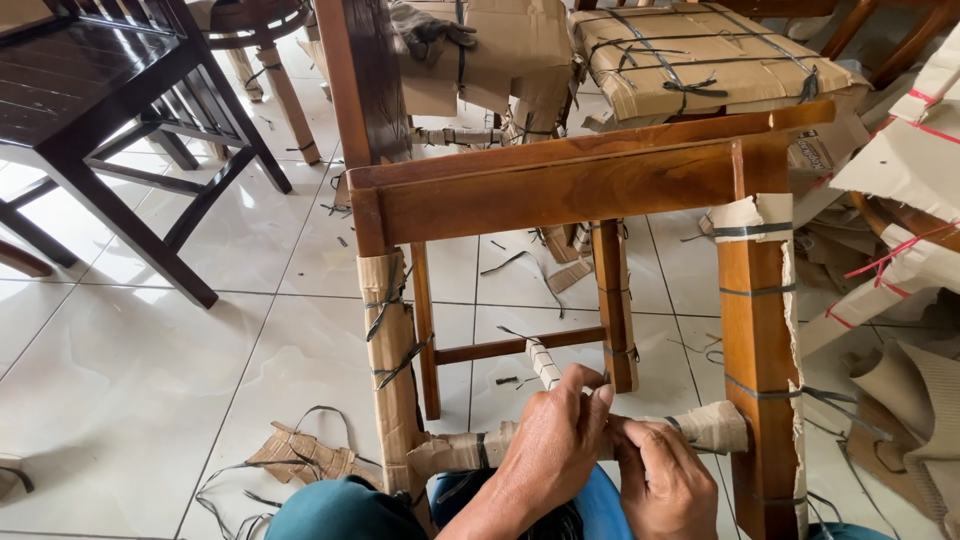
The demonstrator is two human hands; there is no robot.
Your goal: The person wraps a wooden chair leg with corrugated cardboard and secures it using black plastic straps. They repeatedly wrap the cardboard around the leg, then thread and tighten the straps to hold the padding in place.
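Both of our hands close around the cardboard wrapping (470, 448) on the lowest front rung of the wooden chair frame (560, 180): our left hand (555, 440) curls its fingers (592, 392) over the top of the wrapped rung near its middle, gripping it, and our right hand (665, 480) sits just beside it toward the chair's right front leg, fingers folded down onto the same wrapping, though we cannot tell whether they pinch a strap or only press the card. That chair frame is the biggest thing before us, bare reddish-brown wood along its top rail, with 2 front legs partly sheathed in torn cardboard bound by dark plastic straps (395, 300). Left of the chair and well apart stands a dark stained table (90, 90). Behind the chair sits a seat parcel (700, 60) wrapped in cardboard and crossed with dark straps. To the chair's right lies a heap of loose cardboard pieces (900, 170), some tied with red string. On the white floor tiles (150, 350) beside the chair's left front leg lies a crumpled cardboard scrap (300, 455) with cut straps trailing from it.
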